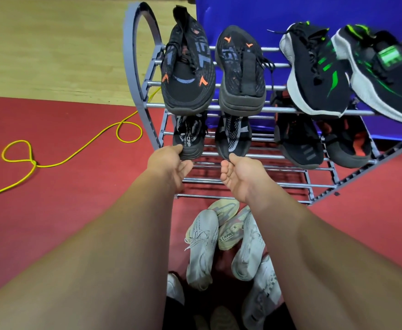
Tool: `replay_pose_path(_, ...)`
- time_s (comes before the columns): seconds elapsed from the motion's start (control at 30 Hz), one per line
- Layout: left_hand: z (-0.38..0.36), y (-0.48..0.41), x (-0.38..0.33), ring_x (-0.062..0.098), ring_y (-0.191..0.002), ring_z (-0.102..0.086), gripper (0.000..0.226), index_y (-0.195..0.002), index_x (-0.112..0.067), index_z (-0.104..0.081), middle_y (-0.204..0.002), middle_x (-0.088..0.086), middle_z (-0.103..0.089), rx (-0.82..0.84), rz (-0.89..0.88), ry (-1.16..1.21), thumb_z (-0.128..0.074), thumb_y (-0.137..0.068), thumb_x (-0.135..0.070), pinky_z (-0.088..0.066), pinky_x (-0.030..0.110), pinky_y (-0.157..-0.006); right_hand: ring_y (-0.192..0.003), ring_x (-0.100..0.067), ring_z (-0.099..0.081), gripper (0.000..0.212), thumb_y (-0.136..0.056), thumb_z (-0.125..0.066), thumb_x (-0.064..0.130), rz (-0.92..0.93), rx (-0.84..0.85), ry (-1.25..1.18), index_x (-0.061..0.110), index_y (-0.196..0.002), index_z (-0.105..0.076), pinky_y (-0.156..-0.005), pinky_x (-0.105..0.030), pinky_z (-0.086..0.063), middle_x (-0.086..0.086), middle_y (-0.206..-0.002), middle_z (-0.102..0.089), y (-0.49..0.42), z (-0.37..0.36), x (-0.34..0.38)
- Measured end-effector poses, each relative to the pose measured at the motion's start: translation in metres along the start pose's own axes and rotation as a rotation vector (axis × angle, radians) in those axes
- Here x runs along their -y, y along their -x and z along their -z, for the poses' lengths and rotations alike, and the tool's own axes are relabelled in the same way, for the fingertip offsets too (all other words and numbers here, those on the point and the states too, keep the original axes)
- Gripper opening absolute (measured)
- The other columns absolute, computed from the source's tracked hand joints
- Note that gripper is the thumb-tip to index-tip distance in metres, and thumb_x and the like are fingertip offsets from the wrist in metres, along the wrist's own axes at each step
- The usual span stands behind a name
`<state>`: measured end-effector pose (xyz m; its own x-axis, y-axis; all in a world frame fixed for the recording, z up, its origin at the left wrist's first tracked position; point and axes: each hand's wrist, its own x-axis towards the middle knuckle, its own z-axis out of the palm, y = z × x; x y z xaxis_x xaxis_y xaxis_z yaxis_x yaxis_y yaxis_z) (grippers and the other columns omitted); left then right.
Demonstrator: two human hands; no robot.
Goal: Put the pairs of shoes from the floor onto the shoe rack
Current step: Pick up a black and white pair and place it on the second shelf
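Closest, down by the person's legs, a pile of pale shoes point(202, 246) lies on the red floor point(64, 210). They are not yet on the shoe rack point(290, 184). They lie just in front of its lowest bars.

A bit further, both hands reach to the middle shelf. The job right now looks like setting one pair down neatly there. To do it well, I think both shoes should slide in together, side by side. Each sole should rest flat across the bars, with no end hanging off the front. The hands should stay low so they do not bump the shoes on the shelf above.

The left hand point(169, 160) pinches the near end of the left black-and-white shoe point(188, 136). The right hand point(240, 177) pinches the near end of the right black-and-white shoe point(233, 135), with its other fingers curled in. Neither hand is spread wide.

Beside these, on the same shelf, sits a black-and-red pair point(300, 144). Higher and further back, the top shelf holds a black-and-orange pair point(188, 75) and a black-and-green pair point(314, 75). A blue wall point(314, 10) stands behind. A yellow cord point(76, 153) lies on the floor off to the left, well apart from the hands.
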<state>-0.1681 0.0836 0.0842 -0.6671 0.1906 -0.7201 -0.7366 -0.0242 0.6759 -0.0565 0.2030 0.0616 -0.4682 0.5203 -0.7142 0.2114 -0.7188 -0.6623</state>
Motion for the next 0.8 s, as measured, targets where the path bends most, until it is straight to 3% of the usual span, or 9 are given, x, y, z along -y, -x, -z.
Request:
replay_pose_path(0.07,0.0004,-0.0005,0.0,0.021,-0.084,-0.07,0.008,-0.106,-0.01,-0.064,-0.091,0.007,-0.058,0.004,0.005,-0.011,-0.063,-0.099,-0.015,-0.063,0.034,-0.078,-0.043,-0.007,-0.059,0.015,-0.107,-0.051,0.02,0.003,0.0,-0.008,0.009,-0.106,-0.061,-0.047,-0.022,-0.051,0.004,-0.054,-0.066,-0.0008,-0.0015,0.0001)
replay_pose_path(0.2,0.002,-0.0018,-0.0017,0.023,-0.089,-0.07,0.012,-0.108,-0.006,-0.064,-0.094,0.011,-0.061,0.012,-0.002,-0.007,-0.065,-0.098,-0.014,-0.064,0.031,-0.064,-0.043,-0.007,-0.059,0.015,-0.107,-0.051,0.018,0.007,-0.006,-0.017,0.008,-0.104,-0.061,-0.047,-0.023,-0.051,0.003,-0.053,-0.067,-0.0026,-0.0049,0.001)
replay_pose_path(0.37,0.0017,-0.0031,-0.0023,0.026,-0.089,-0.07,0.012,-0.106,-0.005,-0.064,-0.094,0.013,-0.061,0.025,-0.004,-0.003,-0.066,-0.098,-0.013,-0.063,0.03,-0.058,-0.045,-0.008,-0.059,0.015,-0.107,-0.052,0.019,0.017,-0.007,-0.017,0.009,-0.102,-0.063,-0.048,-0.024,-0.051,0.003,-0.057,-0.066,-0.0043,-0.0041,0.0)
replay_pose_path(0.47,0.0008,-0.0041,-0.0008,0.027,-0.093,-0.07,0.019,-0.115,-0.005,-0.065,-0.103,0.014,-0.061,0.04,-0.007,-0.008,-0.066,-0.098,-0.014,-0.063,0.029,-0.06,-0.046,-0.01,-0.058,0.017,-0.106,-0.053,0.02,0.022,0.002,0.016,0.008,-0.102,-0.062,-0.049,-0.024,-0.052,0.001,-0.059,-0.065,-0.0045,-0.0016,-0.0003)
replay_pose_path(0.67,-0.0057,-0.0043,-0.0006,0.028,-0.096,-0.07,0.013,-0.109,-0.006,-0.065,-0.11,0.016,-0.062,0.053,-0.007,-0.01,-0.065,-0.098,-0.013,-0.063,0.029,-0.058,-0.044,-0.01,-0.055,0.014,-0.107,-0.052,0.021,0.002,0.02,0.037,0.01,-0.102,-0.06,-0.047,-0.024,-0.05,0.001,-0.061,-0.061,-0.0073,0.0012,0.0023)
replay_pose_path(0.8,-0.0058,-0.0057,0.0005,0.028,-0.104,-0.071,0.02,-0.118,-0.006,-0.065,-0.119,0.018,-0.066,0.069,0.008,-0.01,-0.062,-0.1,-0.016,-0.064,0.03,-0.066,-0.046,-0.011,-0.056,0.017,-0.106,-0.053,0.022,-0.005,0.031,0.049,0.008,-0.107,-0.061,-0.048,-0.024,-0.051,0.0,-0.062,-0.063,-0.0101,0.0028,0.0028)
